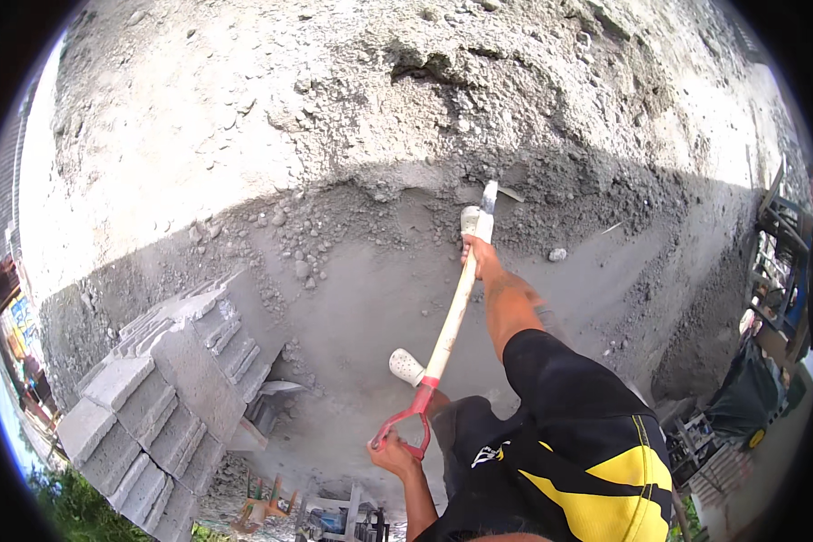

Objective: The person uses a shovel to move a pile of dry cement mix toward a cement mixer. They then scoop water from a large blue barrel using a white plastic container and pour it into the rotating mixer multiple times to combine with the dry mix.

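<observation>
I hold a shovel (453, 318) slantwise in front of me, its pale wooden shaft running up from a red D-shaped grip. My left hand (394, 454) is wrapped round that red grip, low in the view. Farther along, my right hand (481, 256) closes round the shaft just below the metal socket. The shovel's blade is mostly hidden at the foot of a grey heap of sand and gravel (406, 117). My light clogs show beside the shaft, one clog (406, 367) near the grip and the other by my right hand.
Grey concrete blocks (167, 388) stand stacked at the left. Loose stones (303, 269) lie along the heap's base, and a pale stone (557, 255) lies right of the shovel. At the right rim stand a dark covered object (748, 393) and assorted equipment. Sunlight falls on the heap's upper part.
</observation>
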Demonstrator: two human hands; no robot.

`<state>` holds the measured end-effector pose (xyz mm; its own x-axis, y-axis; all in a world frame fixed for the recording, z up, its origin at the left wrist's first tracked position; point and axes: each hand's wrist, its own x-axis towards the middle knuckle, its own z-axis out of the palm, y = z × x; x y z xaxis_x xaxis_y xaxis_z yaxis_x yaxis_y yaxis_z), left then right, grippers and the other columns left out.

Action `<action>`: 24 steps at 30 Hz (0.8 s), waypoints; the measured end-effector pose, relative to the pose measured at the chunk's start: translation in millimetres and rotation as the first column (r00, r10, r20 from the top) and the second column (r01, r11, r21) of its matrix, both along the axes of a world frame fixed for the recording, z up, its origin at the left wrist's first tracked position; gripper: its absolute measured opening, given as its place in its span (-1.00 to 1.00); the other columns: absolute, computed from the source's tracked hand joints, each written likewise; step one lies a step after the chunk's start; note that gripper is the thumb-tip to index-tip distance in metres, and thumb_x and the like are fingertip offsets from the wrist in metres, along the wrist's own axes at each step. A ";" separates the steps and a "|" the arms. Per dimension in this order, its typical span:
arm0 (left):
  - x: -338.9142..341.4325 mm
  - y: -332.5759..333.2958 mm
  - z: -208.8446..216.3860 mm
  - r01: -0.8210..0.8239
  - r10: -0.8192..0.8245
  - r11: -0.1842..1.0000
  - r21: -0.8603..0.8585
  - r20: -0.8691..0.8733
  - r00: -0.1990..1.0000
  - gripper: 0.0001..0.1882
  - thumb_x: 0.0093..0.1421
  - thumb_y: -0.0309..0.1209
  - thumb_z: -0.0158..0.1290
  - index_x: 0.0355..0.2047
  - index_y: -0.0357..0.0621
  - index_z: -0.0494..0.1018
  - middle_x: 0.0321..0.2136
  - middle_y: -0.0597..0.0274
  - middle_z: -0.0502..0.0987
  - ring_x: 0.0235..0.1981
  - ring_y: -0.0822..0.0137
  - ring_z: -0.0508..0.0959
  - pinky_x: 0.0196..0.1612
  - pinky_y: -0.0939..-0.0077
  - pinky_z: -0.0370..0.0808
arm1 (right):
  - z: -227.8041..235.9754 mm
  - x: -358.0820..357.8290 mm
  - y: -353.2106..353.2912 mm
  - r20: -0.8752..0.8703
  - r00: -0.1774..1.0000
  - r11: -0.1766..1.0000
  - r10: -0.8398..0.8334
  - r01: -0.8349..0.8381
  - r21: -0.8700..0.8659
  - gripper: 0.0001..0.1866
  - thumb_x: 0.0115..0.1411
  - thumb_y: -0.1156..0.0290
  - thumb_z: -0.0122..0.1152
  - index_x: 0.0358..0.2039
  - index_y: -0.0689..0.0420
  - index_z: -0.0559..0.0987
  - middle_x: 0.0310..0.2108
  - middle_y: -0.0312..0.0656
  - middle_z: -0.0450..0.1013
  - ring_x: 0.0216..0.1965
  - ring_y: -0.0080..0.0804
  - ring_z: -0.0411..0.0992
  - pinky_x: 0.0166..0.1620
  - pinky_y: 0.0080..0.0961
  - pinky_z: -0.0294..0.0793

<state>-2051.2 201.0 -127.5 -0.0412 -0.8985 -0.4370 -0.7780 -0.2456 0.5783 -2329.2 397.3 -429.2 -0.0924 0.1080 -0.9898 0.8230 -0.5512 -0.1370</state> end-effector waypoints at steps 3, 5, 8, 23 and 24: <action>24.8 8.5 27.7 0.074 -0.064 0.991 -0.110 0.091 0.994 -0.88 -0.11 -0.67 0.03 -0.54 -0.30 0.31 -0.67 0.19 0.37 -0.76 0.40 0.36 -0.71 0.49 0.31 | 5.4 43.2 1.9 0.042 0.994 0.995 0.102 -0.102 0.005 -0.87 0.05 0.50 0.19 -0.48 0.09 0.38 -0.69 -0.35 0.22 -0.71 -0.51 0.23 -0.62 -0.53 0.35; 31.1 -3.4 13.2 -0.020 0.022 0.997 -0.074 0.026 0.999 -0.86 -0.14 -0.68 0.01 -0.58 -0.29 0.28 -0.70 0.19 0.36 -0.78 0.39 0.35 -0.73 0.49 0.29 | 8.2 37.9 -6.7 0.055 0.985 0.985 0.162 -0.165 0.051 -0.87 0.03 0.49 0.15 -0.53 0.08 0.36 -0.69 -0.33 0.23 -0.70 -0.47 0.24 -0.60 -0.52 0.34; 69.3 -27.9 15.1 0.012 -0.014 0.993 -0.121 -0.018 1.000 -0.86 -0.14 -0.68 0.01 -0.58 -0.28 0.27 -0.72 0.20 0.34 -0.78 0.40 0.35 -0.73 0.48 0.29 | 39.2 54.0 -22.1 0.128 0.980 0.987 0.150 -0.140 -0.082 -0.86 0.04 0.43 0.15 -0.56 0.07 0.36 -0.69 -0.31 0.23 -0.69 -0.44 0.25 -0.58 -0.50 0.35; 195.8 -145.1 217.8 0.323 -0.345 0.910 -0.260 -0.043 0.937 -0.89 -0.16 -0.65 -0.03 -0.59 -0.29 0.27 -0.72 0.25 0.32 -0.74 0.37 0.33 -0.68 0.45 0.30 | 230.5 195.4 -114.9 0.012 0.994 0.987 -0.108 0.109 -0.115 -0.84 -0.02 0.43 0.20 -0.57 0.07 0.37 -0.69 -0.30 0.25 -0.66 -0.42 0.28 -0.56 -0.43 0.36; 199.2 -153.0 230.5 0.378 -0.401 0.877 -0.296 -0.018 0.916 -0.89 -0.17 -0.65 -0.03 -0.59 -0.30 0.27 -0.71 0.25 0.31 -0.73 0.37 0.34 -0.67 0.44 0.30 | 248.0 205.2 -116.5 0.021 0.989 0.979 -0.144 0.146 -0.145 -0.85 -0.01 0.44 0.19 -0.57 0.08 0.37 -0.68 -0.30 0.25 -0.66 -0.42 0.28 -0.56 -0.43 0.37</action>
<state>-1852.0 48.0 103.0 -0.4361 -0.8871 -0.1511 -0.7280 0.2491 0.6387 -2124.0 280.9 -181.2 -0.0764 -0.0262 -0.9967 0.7340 -0.6781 -0.0385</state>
